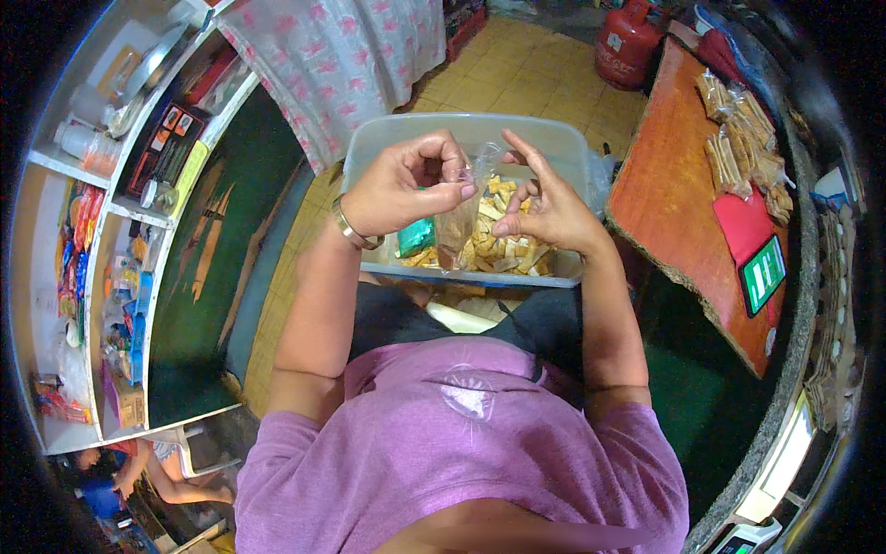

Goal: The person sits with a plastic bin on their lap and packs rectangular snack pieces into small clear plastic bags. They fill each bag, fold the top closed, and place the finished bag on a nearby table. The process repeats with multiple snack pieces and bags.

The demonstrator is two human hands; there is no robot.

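A translucent plastic tub (408, 272) stands before me, with pale yellow cut snack pieces (509, 249) heaped inside. Over it, my left hand (415, 183) pinches the upper edge of a clear plastic bag (455, 228) between thumb and fingertips. The bag hangs down into the tub; whether anything is in it I cannot tell. To the right of the bag, my right hand (550, 201) has its thumb and fingers apart and bent, with nothing visible between them. A green packet (415, 237) lies on the pieces at the tub's left side, partly behind my left wrist.
On the right, a wooden table (664, 159) holds filled clear snack bags (740, 138), a red cloth or pouch (742, 220) and a phone (763, 275). A red gas cylinder (626, 45) stands beyond. Shelves (100, 208) line the left; another person (149, 467) is at lower left.
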